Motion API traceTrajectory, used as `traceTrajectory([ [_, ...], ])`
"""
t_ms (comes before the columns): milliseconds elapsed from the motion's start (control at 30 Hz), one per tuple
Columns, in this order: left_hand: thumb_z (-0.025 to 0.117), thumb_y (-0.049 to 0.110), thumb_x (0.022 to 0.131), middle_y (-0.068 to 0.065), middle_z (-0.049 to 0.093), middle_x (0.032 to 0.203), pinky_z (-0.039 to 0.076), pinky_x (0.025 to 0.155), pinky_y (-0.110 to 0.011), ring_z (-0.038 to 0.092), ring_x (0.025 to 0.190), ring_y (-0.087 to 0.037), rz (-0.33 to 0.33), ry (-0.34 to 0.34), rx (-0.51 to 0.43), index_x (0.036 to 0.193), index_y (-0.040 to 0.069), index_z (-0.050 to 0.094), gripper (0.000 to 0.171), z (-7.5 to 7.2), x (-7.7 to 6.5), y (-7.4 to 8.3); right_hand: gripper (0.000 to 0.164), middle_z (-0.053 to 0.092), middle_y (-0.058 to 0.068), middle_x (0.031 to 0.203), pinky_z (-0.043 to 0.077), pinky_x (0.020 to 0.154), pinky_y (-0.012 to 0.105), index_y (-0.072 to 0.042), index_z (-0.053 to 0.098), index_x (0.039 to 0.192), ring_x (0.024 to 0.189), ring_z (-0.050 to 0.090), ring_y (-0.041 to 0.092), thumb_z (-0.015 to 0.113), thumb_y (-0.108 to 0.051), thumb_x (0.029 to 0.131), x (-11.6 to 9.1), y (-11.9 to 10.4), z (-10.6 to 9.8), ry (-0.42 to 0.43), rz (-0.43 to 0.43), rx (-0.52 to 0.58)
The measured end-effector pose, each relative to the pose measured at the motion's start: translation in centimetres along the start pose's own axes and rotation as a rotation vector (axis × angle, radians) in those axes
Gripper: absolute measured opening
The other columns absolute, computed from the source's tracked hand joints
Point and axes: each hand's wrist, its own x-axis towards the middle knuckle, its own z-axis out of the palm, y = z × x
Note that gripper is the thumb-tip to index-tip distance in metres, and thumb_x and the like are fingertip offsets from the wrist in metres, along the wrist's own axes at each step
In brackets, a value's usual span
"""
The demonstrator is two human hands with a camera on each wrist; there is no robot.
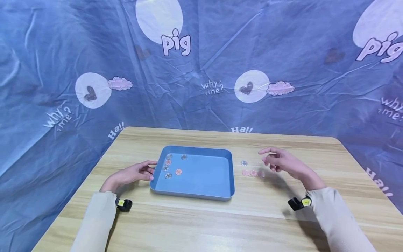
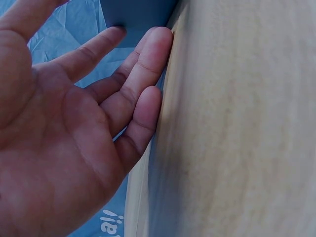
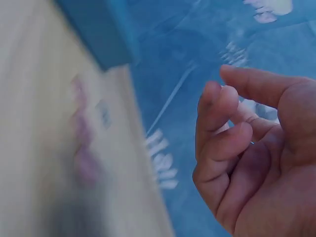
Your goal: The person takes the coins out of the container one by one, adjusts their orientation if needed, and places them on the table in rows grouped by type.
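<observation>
A blue rectangular tray (image 1: 201, 175) lies on the table, with several silver and copper coins (image 1: 168, 175) grouped toward its left side. At the tray's left wall is my left hand (image 1: 136, 173), fingertips against the rim and fingers loosely bent. In the left wrist view the left palm (image 2: 59, 128) is bare. My right hand (image 1: 283, 162) hovers above the table right of the tray, its fingers loosely curled around nothing. Below and left of it lie a silver coin (image 1: 244, 162) and a row of three copper coins (image 1: 253, 173).
The light wood table (image 1: 195, 224) reaches back to a blue printed cloth (image 1: 189, 105) hanging behind it. Each wrist wears a black camera strap, seen at the left wrist camera (image 1: 124, 205) and the right wrist camera (image 1: 296, 203).
</observation>
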Motion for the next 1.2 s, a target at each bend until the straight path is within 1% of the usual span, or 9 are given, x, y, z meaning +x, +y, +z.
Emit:
traceTrajectory([
  [167,0.064,0.016,0.092,-0.026,0.051,0.125,0.046,0.088,-0.015,0.056,0.101,-0.009,0.012,-0.012,-0.02,0.149,-0.006,0.022,0.074,-0.1,0.0,-0.2,0.027,0.055,-0.002,0.084,0.039,0.054,0.022,-0.014,0.051,0.123,0.064,0.049,0.008,0.056,-0.019,0.098,1.0,-2.9,1.0,-0.047,-0.064,0.049],
  [200,0.064,0.016,0.092,-0.026,0.051,0.125,0.046,0.088,-0.015,0.056,0.101,-0.009,0.013,-0.016,-0.026,0.149,-0.006,0.022,0.074,-0.2,0.0,-0.3,0.027,0.056,-0.001,0.084,0.039,0.055,0.021,-0.015,0.051,0.123,0.064,0.049,0.008,0.057,-0.019,0.098,1.2,-3.4,1.3,-0.059,-0.074,0.054],
  [433,0.067,0.017,0.091,-0.025,0.051,0.125,0.046,0.088,-0.015,0.056,0.101,-0.01,0.006,-0.015,-0.036,0.149,-0.006,0.022,0.077,-0.2,0.3,-0.3,0.038,0.057,-0.001,0.086,0.037,0.055,0.02,0.0,0.044,0.131,0.061,0.046,0.006,0.055,-0.015,0.098,3.3,-5.9,3.3,-0.129,-0.145,0.109],
  [567,0.067,0.017,0.091,-0.026,0.05,0.126,0.045,0.089,-0.015,0.056,0.102,-0.011,0.002,-0.013,-0.028,0.149,-0.005,0.022,0.077,-0.2,0.3,-0.3,0.04,0.057,-0.002,0.083,0.039,0.054,0.02,0.001,0.044,0.131,0.061,0.047,0.008,0.056,-0.015,0.097,4.8,-7.3,5.2,-0.156,-0.152,0.118],
  [700,0.067,0.018,0.091,-0.027,0.051,0.127,0.044,0.091,-0.015,0.056,0.104,-0.012,0.0,-0.009,-0.017,0.15,-0.005,0.022,0.077,-0.1,0.1,-0.3,0.043,0.056,0.002,0.083,0.04,0.054,0.021,0.001,0.047,0.132,0.064,0.05,0.012,0.061,-0.016,0.094,6.4,-8.8,7.5,-0.197,-0.144,0.086],
  [867,0.067,0.02,0.091,-0.025,0.051,0.127,0.044,0.091,-0.017,0.057,0.104,-0.011,-0.008,-0.008,-0.013,0.15,-0.004,0.023,0.077,0.0,0.1,-0.2,0.039,0.058,0.008,0.092,0.042,0.057,0.025,-0.007,0.055,0.128,0.073,0.054,0.02,0.064,-0.02,0.092,8.7,-10.0,10.6,-0.253,-0.143,-0.005],
  [1000,0.066,0.019,0.091,-0.025,0.051,0.126,0.045,0.09,-0.016,0.056,0.103,-0.011,-0.009,-0.003,-0.011,0.15,-0.005,0.022,0.077,-0.1,0.0,-0.2,0.035,0.06,0.005,0.094,0.042,0.059,0.026,-0.012,0.058,0.126,0.08,0.055,0.025,0.065,-0.022,0.092,10.9,-10.6,13.2,-0.298,-0.141,-0.05],
  [1133,0.067,0.019,0.091,-0.025,0.05,0.125,0.045,0.089,-0.015,0.055,0.103,-0.012,0.001,-0.007,-0.009,0.149,-0.006,0.022,0.077,-0.2,-0.1,-0.1,0.039,0.061,0.004,0.095,0.042,0.061,0.027,-0.009,0.057,0.129,0.09,0.055,0.04,0.064,-0.021,0.093,12.7,-10.6,15.4,-0.334,-0.114,-0.046],
  [1200,0.066,0.019,0.091,-0.025,0.05,0.125,0.045,0.089,-0.016,0.055,0.103,-0.012,0.001,-0.01,-0.007,0.149,-0.006,0.023,0.077,-0.2,0.0,-0.1,0.041,0.062,0.004,0.096,0.041,0.062,0.029,-0.006,0.056,0.13,0.093,0.054,0.043,0.063,-0.021,0.093,13.4,-10.3,16.1,-0.345,-0.1,-0.042],
])
